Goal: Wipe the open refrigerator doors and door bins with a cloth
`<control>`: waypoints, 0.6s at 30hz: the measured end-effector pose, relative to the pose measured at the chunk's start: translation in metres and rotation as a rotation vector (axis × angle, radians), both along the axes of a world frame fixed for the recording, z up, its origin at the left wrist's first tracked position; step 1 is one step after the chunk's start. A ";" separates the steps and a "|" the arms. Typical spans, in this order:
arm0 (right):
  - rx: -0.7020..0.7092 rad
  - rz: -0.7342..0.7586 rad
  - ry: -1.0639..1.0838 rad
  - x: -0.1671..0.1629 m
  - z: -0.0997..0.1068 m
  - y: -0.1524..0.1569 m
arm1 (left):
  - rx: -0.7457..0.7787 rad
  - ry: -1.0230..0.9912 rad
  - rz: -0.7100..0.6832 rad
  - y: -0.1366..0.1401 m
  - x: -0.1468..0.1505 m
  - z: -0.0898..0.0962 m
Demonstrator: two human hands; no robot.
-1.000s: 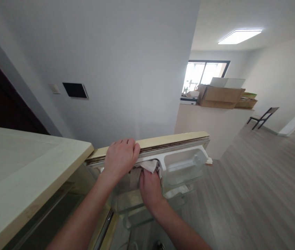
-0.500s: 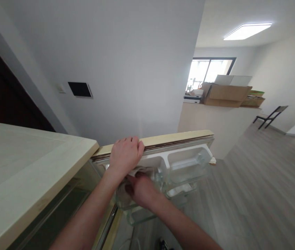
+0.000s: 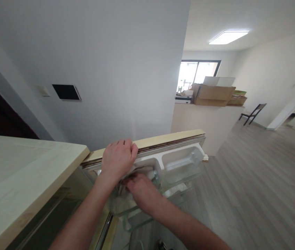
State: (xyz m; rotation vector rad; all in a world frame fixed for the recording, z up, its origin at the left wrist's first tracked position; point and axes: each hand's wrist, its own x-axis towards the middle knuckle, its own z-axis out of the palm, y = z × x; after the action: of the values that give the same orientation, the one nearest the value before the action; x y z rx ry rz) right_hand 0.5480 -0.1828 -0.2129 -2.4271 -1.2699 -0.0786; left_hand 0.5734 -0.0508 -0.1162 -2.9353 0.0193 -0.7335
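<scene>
An open refrigerator door point(image 3: 170, 138) stands across the middle, its pale yellow top edge toward the wall. My left hand point(image 3: 118, 158) is wrapped over that edge near the hinge side, thumb toward me. Below it, my right hand point(image 3: 143, 192) reaches into the left part of the upper door shelf, fingers closed on a crumpled greyish cloth point(image 3: 121, 190). The cloth lies against the shelf's inner side, and my hand and left forearm hide part of it. The white door bin point(image 3: 180, 161) with a clear front sits to the right.
The refrigerator's cream top point(image 3: 30, 163) juts in at left, above its dark interior. A lower clear door shelf point(image 3: 137, 220) hangs underneath. Behind the door rises a white wall with a black panel point(image 3: 66, 92). Cardboard boxes point(image 3: 213, 94) rest on a partition; a chair point(image 3: 253, 114) stands farther off.
The view has turned slightly right. My right hand has shifted a little within the shelf, still with the cloth. My left hand keeps its hold on the door.
</scene>
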 end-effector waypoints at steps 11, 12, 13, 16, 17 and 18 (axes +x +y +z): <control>-0.229 -0.281 -0.009 0.019 -0.026 -0.001 | -0.003 -0.003 -0.005 0.000 0.000 0.001; -0.183 -0.220 0.014 0.017 -0.031 0.005 | 0.003 -0.001 -0.002 -0.001 0.000 0.001; -0.127 -0.140 0.040 0.013 -0.035 0.011 | 0.010 0.002 0.002 -0.001 0.000 0.002; 0.036 0.079 0.081 -0.007 -0.040 0.021 | 0.027 0.006 0.014 -0.002 0.002 0.001; 0.096 0.092 0.078 -0.015 -0.041 0.017 | 0.032 0.005 0.017 -0.002 0.003 0.001; 0.171 0.056 0.074 -0.024 -0.042 0.009 | 0.038 0.000 0.019 -0.001 0.004 0.000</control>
State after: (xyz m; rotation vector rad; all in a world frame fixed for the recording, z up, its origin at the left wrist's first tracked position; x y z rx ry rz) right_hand 0.5240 -0.1738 -0.2545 -2.2280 -1.2441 -0.0778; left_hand 0.5776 -0.0522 -0.1162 -2.8957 0.0058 -0.7225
